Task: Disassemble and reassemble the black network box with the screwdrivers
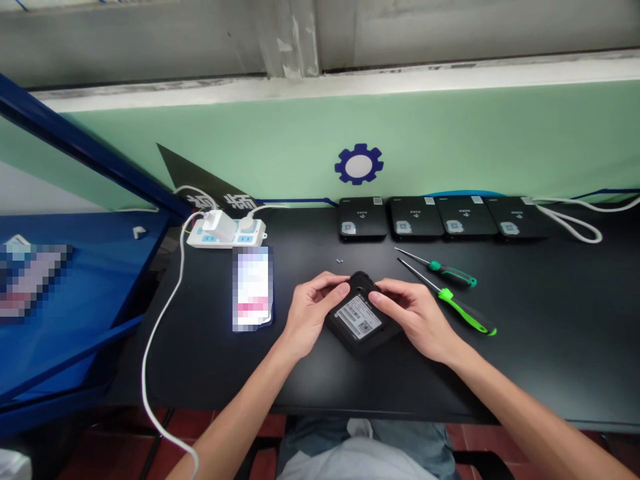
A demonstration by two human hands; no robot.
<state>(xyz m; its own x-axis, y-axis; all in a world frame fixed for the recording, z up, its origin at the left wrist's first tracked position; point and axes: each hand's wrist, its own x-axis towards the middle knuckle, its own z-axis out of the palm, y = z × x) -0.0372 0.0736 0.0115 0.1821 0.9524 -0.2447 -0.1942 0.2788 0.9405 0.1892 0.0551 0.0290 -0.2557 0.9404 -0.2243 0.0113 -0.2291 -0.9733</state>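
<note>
A black box-shaped device with a white barcode label lies label-up at an angle in front of me, close over the black table. My left hand grips its left edge, thumb on the upper face. On the opposite edge, my right hand is closed in the same way, its thumb beside the label. The fingertips under the device are hidden. Just beyond it lie a few tiny screws. To the right are a screwdriver with a dark green handle and another with a bright green handle.
Several similar black boxes stand in a row along the green partition. A lit phone lies left of my hands, below a white power strip. Its white cable runs over the table's left side. A blue table adjoins there.
</note>
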